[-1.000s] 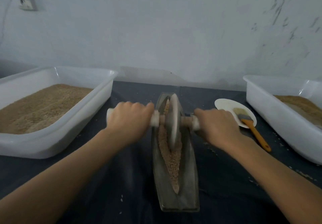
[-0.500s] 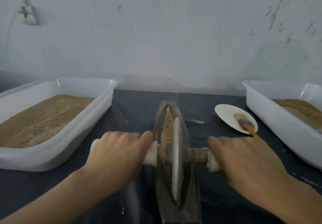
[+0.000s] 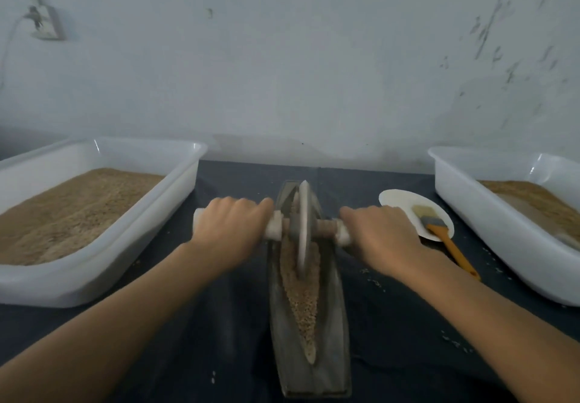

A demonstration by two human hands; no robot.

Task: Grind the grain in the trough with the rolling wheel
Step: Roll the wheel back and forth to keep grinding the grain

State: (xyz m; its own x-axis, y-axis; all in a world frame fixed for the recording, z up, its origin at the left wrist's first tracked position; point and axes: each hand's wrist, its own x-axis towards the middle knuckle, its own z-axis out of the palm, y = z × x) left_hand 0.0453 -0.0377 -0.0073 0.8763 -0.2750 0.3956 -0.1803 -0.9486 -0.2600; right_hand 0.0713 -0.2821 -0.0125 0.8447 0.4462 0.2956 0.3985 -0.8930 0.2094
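In the head view, a long, narrow, boat-shaped trough (image 3: 309, 368) is seen lying on a dark cloth-covered table (image 3: 392, 324), its length running away from the viewer toward a pale wall (image 3: 282, 73). Brown grain (image 3: 303, 305) is held in the trough's groove, tapering to a point at the near end. A disc-shaped rolling wheel (image 3: 303, 230) is stood upright on its edge in the far half of the trough, its lower rim sunk in the grain. An axle handle (image 3: 326, 228) is passed through the wheel and extends across the trough to either side. The left hand (image 3: 230, 230) is clamped over the handle left of the trough, fingers curled round it, with a pale end of the handle protruding beyond the knuckles. The right hand (image 3: 381, 236) is wrapped over the handle right of the trough in the same manner. To the left of the trough, a white plastic tub (image 3: 125, 239) filled with tan grain is placed. To the right of the trough, a second white tub (image 3: 489, 220) holding a lesser amount of similar material is noted. Between the trough and that tub, a small white plate (image 3: 398, 202) is set, with a brush (image 3: 439, 233) with an orange handle resting partly on it, the handle pointing toward the viewer. Loose grains are scattered on the cloth right of the trough. A wall socket (image 3: 47, 24) with a cable is fixed high up, far left of the trough.
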